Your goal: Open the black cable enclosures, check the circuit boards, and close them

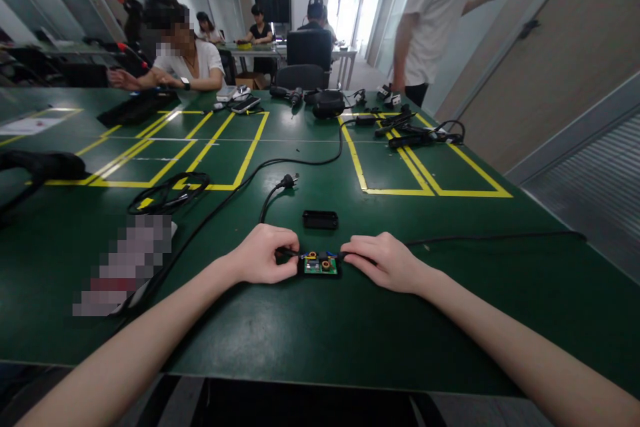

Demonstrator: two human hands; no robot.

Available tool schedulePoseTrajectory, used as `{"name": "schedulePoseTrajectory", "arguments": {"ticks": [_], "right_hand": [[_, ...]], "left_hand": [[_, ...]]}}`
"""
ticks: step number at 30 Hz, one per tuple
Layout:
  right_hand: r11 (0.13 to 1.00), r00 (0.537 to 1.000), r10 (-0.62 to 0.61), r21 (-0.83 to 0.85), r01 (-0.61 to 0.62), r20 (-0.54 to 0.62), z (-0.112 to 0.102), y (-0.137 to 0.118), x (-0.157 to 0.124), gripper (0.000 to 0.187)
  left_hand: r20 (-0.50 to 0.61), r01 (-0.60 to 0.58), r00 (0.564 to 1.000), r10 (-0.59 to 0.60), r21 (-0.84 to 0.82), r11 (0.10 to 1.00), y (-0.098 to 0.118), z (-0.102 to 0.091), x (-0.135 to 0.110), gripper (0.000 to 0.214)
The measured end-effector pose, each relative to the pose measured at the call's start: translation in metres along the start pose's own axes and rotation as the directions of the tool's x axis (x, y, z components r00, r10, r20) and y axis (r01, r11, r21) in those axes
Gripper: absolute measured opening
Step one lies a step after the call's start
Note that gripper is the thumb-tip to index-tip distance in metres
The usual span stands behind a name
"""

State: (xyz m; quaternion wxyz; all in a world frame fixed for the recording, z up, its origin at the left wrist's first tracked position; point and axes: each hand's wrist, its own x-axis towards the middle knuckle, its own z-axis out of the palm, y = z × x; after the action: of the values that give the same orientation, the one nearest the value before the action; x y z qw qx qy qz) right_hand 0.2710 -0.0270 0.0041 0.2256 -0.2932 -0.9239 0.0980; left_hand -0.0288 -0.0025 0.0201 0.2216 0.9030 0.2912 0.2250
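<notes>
An opened power adapter (321,265) lies on the green table in front of me, its circuit board with two ring-shaped coils showing in the black lower case. My left hand (267,255) is closed on the black power cord (286,252) where it enters the adapter's left end. That cord's plug (288,181) rests farther back. At the right end, the fingers of my right hand (383,261) pinch the thin black output cable (475,238), which runs off to the right. Just behind the adapter sits its black case cover (321,219), hollow side up.
A blurred-out flat object (167,247) and a coiled cable (170,193) are at the left. Yellow tape rectangles (399,192) mark the table (240,347). A power drill (287,95) and several cables (415,133) lie along the back. People sit and stand beyond.
</notes>
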Motion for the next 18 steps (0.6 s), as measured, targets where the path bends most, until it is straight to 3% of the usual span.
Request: {"name": "schedulePoseTrajectory", "arguments": {"ticks": [18], "right_hand": [[1.000,1.000,0.004,0.002,-0.005,0.016,0.0009,0.0018,-0.0006,0.031]], "left_hand": [[0.018,-0.014,1.000,0.013,0.012,1.000,-0.0006,0.0012,-0.0004,0.009]]}}
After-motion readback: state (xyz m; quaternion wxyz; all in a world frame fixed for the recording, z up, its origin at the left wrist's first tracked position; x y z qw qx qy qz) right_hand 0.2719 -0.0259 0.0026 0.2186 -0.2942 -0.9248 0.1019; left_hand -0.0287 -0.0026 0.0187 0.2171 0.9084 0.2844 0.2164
